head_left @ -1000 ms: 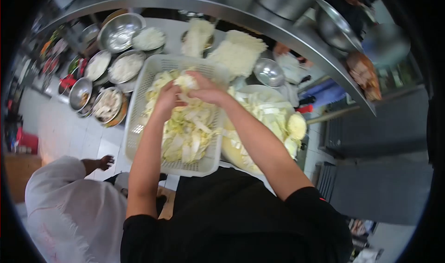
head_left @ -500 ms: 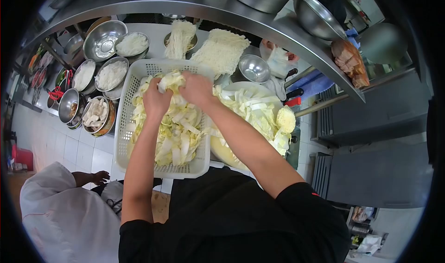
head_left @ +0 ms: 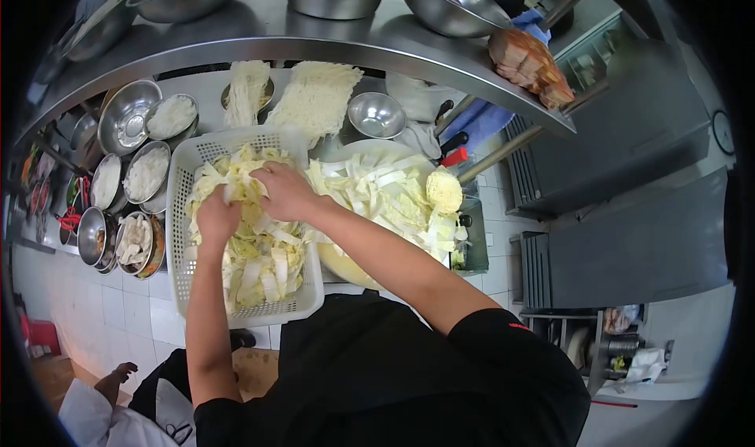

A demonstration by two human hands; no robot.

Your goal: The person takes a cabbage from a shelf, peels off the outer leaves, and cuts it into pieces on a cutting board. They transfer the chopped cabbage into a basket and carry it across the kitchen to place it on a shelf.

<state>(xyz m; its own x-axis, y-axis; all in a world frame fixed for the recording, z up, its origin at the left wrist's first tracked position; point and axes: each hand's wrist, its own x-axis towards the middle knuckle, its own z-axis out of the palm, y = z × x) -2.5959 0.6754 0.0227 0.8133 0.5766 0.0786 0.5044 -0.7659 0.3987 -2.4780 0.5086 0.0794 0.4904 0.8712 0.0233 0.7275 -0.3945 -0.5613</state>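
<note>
Cut napa cabbage (head_left: 263, 270) in pale yellow and white pieces fills a white perforated plastic basket (head_left: 182, 246). My left hand (head_left: 218, 217) is down in the pile on the left, fingers curled round cabbage pieces, the fingertips partly hidden. Just to its right, my right hand (head_left: 285, 191) reaches in from the side, its bent fingers closed on some leaves. Beside the basket, more cut cabbage (head_left: 377, 187) is heaped on a round board (head_left: 346, 267), with a cabbage stem end (head_left: 444, 192) at its right edge.
Steel bowls of white strips (head_left: 148, 171) and pale chunks (head_left: 134, 240) stand left. Dried noodle sheets (head_left: 314, 97) and a steel bowl (head_left: 377, 116) lie behind. A metal shelf (head_left: 314, 49) crosses above, bearing a meat slab (head_left: 531, 68). A co-worker's sleeve (head_left: 86, 411) is lower left.
My hands have come apart slightly, and the clump of cabbage held between them is down in the pile. The view has shifted, and the co-worker appears farther toward the lower left.
</note>
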